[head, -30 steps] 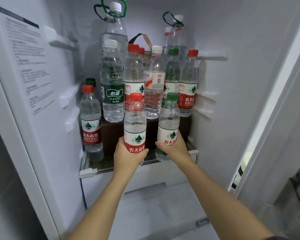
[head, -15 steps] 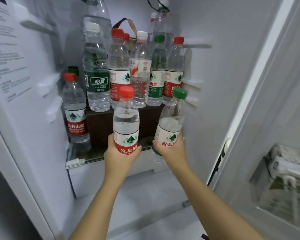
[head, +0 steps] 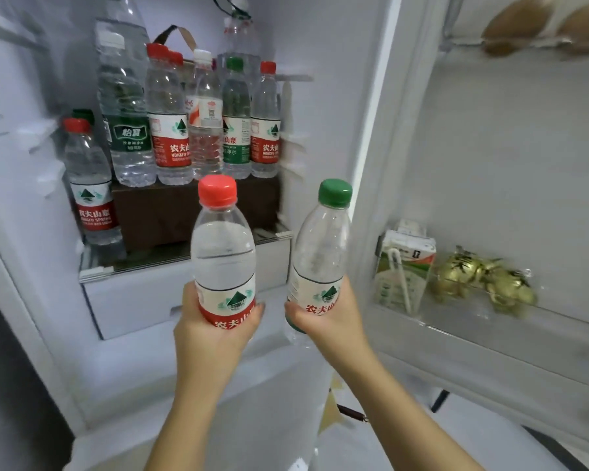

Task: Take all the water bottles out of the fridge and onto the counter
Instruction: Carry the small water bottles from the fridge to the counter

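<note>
Our left hand (head: 215, 331) is wrapped round the low part of the red-cap bottle (head: 223, 253), fingers & thumb curled on the label, bottle upright. Our right hand (head: 327, 321) is wrapped round the bottom of the green-cap bottle (head: 320, 249), which tips a bit to the right. Both bottles are up in the air near us, in front of the fridge shelf (head: 170, 265), not on it. No counter in view, so 2 are out but not set down

Lots more wait inside: a row of bottles (head: 169, 124) on a brown box (head: 184, 212) far back, big ones behind, plus 1 small bottle (head: 89, 185) at the left wall

What could go wrong: we hold each bottle low w/ one hand, so the heavy top could swing & slip, esp. if the plastic is wet. The green-cap one is just beside the open door (head: 490, 164) on the right; a fast turn could bump it on the door edge or the drink carton (head: 402, 266) there. The 2 bottles are near each other & could knock together
</note>
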A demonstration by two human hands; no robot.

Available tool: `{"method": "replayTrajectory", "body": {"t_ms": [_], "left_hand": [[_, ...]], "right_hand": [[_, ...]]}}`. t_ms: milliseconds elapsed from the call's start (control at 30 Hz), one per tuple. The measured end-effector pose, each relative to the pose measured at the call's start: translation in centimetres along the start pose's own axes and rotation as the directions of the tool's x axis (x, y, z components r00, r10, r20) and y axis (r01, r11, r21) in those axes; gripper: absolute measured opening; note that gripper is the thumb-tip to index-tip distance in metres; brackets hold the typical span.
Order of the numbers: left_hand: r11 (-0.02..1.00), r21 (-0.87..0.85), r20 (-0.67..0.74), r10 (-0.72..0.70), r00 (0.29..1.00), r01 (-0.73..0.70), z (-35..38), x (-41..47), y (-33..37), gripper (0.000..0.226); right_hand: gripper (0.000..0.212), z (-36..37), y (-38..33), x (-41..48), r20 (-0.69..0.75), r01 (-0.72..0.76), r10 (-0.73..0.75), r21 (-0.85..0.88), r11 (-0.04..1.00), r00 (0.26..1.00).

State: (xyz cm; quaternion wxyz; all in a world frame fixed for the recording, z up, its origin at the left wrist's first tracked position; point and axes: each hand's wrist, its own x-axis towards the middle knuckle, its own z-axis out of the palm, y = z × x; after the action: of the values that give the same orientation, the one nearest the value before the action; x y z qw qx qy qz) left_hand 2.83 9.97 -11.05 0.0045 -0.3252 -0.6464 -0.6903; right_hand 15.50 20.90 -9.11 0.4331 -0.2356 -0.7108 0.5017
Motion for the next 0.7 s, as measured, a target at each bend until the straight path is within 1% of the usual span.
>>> {"method": "replayTrajectory", "body": {"t_ms": [100, 200, 300, 400, 500, 700], "left_hand": [[1.0, -0.011, 0.019, -0.02, 1.0, 0.02, -0.1, -3.7, 1.5, 0.061], [0.999, -0.044, 0.052, -0.025, 0.998, 0.027, 0.2, -7.6, 3.0, 0.062], [0.998, -0.062, 0.113, -0.016, 0.993, 0.023, 0.6, -11.7, 4.7, 0.056], [0.994, -0.098, 0.187, -0.024, 0.982, 0.044, 1.3, -15.8, 6.3, 0.054], [0.993, -0.099, 0.261, -0.03, 0.965, 0.057, 2.5, -19.4, 8.0, 0.057], [0.984, -0.138, 0.392, -0.051, 0.918, 0.114, 6.2, -24.1, 11.1, 0.054]], "right_hand": [[0.042, -2.6, -1.0, -3.4, -0.017, 0.02, -0.02, -0.005, 1.0, 1.0], [0.045, -5.2, -2.1, -7.2, -0.032, -0.012, 0.012, 0.015, 1.0, 0.999], [0.048, -8.0, -3.2, -11.6, -0.064, -0.041, 0.043, 0.029, 0.999, 0.997], [0.052, -11.1, -4.2, -15.8, -0.1, -0.069, 0.068, 0.0, 0.998, 0.993], [0.052, -14.2, -4.8, -19.4, -0.189, -0.091, 0.083, -0.032, 0.995, 0.978], [0.053, -19.8, -5.5, -23.5, -0.349, -0.146, 0.104, -0.096, 0.985, 0.931]]}}
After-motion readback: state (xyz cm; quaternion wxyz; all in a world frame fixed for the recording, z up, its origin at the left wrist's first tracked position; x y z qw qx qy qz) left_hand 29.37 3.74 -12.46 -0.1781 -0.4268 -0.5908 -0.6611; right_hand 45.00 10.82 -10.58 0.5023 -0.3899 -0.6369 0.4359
